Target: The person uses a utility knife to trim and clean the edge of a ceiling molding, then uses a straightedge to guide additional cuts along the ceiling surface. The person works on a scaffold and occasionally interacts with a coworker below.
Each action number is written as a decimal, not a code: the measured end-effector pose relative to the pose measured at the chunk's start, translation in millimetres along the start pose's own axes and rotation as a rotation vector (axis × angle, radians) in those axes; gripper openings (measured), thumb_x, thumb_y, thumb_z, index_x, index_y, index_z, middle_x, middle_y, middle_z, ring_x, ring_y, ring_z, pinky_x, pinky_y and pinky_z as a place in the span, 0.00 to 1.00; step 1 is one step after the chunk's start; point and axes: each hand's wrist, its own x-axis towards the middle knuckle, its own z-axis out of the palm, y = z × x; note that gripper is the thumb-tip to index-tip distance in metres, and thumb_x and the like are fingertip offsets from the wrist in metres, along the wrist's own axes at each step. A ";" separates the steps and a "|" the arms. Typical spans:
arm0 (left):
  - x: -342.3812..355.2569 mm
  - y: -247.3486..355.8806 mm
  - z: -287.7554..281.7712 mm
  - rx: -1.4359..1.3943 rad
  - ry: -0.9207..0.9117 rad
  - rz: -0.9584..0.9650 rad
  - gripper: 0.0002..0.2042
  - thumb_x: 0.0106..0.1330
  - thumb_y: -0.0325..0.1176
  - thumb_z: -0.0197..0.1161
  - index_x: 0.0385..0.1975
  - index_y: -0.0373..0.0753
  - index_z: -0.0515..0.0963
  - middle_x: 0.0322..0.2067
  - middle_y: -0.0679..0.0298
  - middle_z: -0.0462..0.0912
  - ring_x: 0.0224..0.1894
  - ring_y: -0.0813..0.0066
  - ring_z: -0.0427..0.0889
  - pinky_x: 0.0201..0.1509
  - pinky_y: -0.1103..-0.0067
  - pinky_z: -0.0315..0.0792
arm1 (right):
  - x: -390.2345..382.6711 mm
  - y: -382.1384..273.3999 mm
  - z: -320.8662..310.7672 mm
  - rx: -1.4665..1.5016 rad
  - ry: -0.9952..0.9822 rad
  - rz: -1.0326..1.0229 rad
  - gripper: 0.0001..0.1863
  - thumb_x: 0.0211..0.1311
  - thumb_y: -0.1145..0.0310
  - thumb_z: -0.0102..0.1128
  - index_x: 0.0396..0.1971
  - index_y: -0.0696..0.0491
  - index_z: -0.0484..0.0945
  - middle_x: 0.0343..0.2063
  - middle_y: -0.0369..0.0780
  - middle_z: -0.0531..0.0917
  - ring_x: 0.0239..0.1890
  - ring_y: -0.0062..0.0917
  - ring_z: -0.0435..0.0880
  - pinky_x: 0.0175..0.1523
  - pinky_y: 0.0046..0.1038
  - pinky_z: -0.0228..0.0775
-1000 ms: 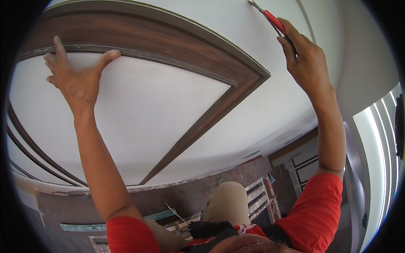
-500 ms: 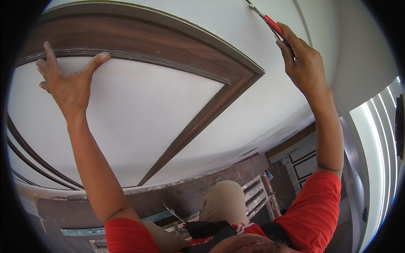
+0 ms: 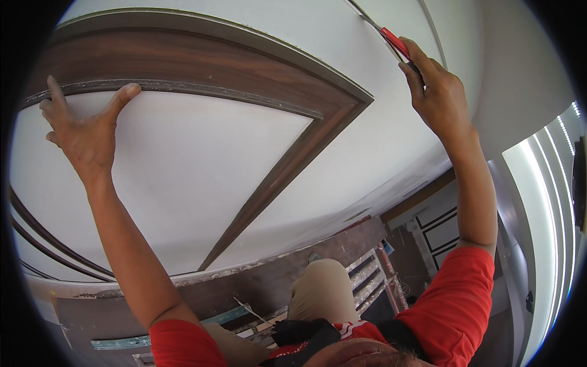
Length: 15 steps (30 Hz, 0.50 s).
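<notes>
My left hand [image 3: 85,137] is spread against the framed wall panel. Its thumb and one raised finger reach the narrow grey-speckled edge of the brown wood-grain frame [image 3: 183,56], with the palm over the white panel [image 3: 202,147]. Up at the right, the closed fingers of my right hand [image 3: 441,98] grip a slim red-handled tool [image 3: 396,43] with a narrow metal front. That tool points up and left along the white wall, beyond the frame's corner. Its tip lies near the top of the picture, too small to make out. My right fingers partly cover its handle.
Below me is a worn brown plank [image 3: 244,293] with a green strip [image 3: 122,342] on it. A paint-splashed slatted rack [image 3: 367,278] stands beside my knee. At the right are bright light strips [image 3: 541,202]; thin dark mouldings [image 3: 55,244] cross the wall lower left.
My left hand appears slightly lower and further left, as the whole view has shifted a little. My right hand keeps its grip on the red-handled tool, at nearly the same spot.
</notes>
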 end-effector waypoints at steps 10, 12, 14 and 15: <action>-0.9 1.8 -2.5 0.020 -0.022 -0.042 0.70 0.34 0.72 0.82 0.79 0.41 0.56 0.76 0.34 0.52 0.80 0.34 0.45 0.82 0.49 0.43 | -21.5 17.1 4.8 -0.003 -0.030 0.021 0.22 0.71 0.66 0.65 0.64 0.46 0.76 0.23 0.43 0.84 0.21 0.37 0.83 0.29 0.38 0.76; 0.6 3.2 -5.2 0.022 -0.036 -0.060 0.70 0.35 0.71 0.82 0.79 0.41 0.55 0.76 0.35 0.52 0.80 0.35 0.44 0.82 0.50 0.42 | -27.9 21.8 8.1 -0.022 -0.047 0.019 0.22 0.71 0.65 0.65 0.64 0.46 0.75 0.23 0.43 0.84 0.20 0.37 0.83 0.29 0.39 0.76; 0.3 6.2 -5.2 0.021 -0.035 -0.064 0.70 0.34 0.72 0.81 0.78 0.39 0.55 0.75 0.33 0.53 0.80 0.35 0.45 0.82 0.49 0.41 | -31.3 24.2 7.6 -0.052 -0.061 0.031 0.22 0.72 0.65 0.64 0.64 0.45 0.75 0.23 0.42 0.83 0.20 0.37 0.82 0.29 0.39 0.76; -0.1 6.1 -4.8 0.023 -0.029 -0.061 0.70 0.34 0.73 0.81 0.78 0.38 0.56 0.74 0.32 0.54 0.80 0.36 0.47 0.82 0.48 0.40 | -30.5 23.6 7.8 -0.068 -0.068 0.040 0.22 0.72 0.65 0.64 0.64 0.45 0.75 0.23 0.42 0.83 0.20 0.37 0.82 0.28 0.39 0.76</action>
